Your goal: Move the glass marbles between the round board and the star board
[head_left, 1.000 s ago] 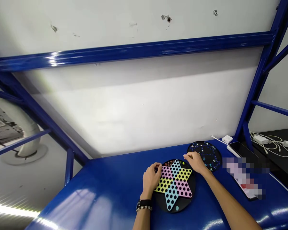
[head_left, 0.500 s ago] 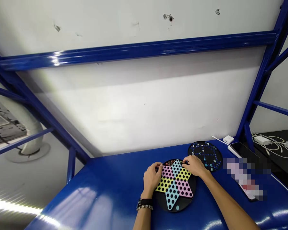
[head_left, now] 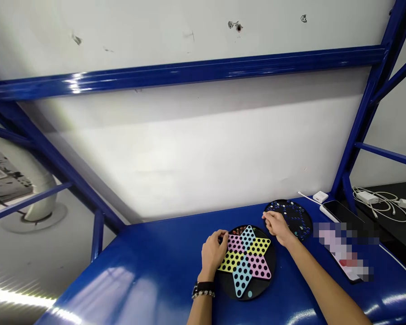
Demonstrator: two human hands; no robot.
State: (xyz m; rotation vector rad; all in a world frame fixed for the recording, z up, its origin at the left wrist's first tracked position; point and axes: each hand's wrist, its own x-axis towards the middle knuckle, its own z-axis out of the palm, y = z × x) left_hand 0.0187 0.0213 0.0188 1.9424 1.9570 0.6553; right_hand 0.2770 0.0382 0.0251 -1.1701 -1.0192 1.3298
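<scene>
A star-shaped Chinese checkers board [head_left: 246,262] lies on a black round base, its points pink, yellow and pale blue with black holes. Small coloured marbles [head_left: 238,230] sit at its far edge. My left hand [head_left: 214,253] rests curled at the board's left side, touching the pink and yellow points. My right hand [head_left: 276,227] hangs over the near edge of a second black round board [head_left: 288,220], which is dotted with blue and teal marbles. Whether either hand holds a marble is hidden by the fingers.
The boards stand on a glossy blue table [head_left: 122,284] inside a blue steel frame [head_left: 189,72]. To the right lie a phone [head_left: 338,212], a white charger [head_left: 320,197] with a cable, and a pixelated flat object [head_left: 345,253]. White cables [head_left: 375,201] lie on a black surface beyond.
My right hand has moved up and to the right, off the star board's top onto the round board's edge. My left hand has stayed in place.
</scene>
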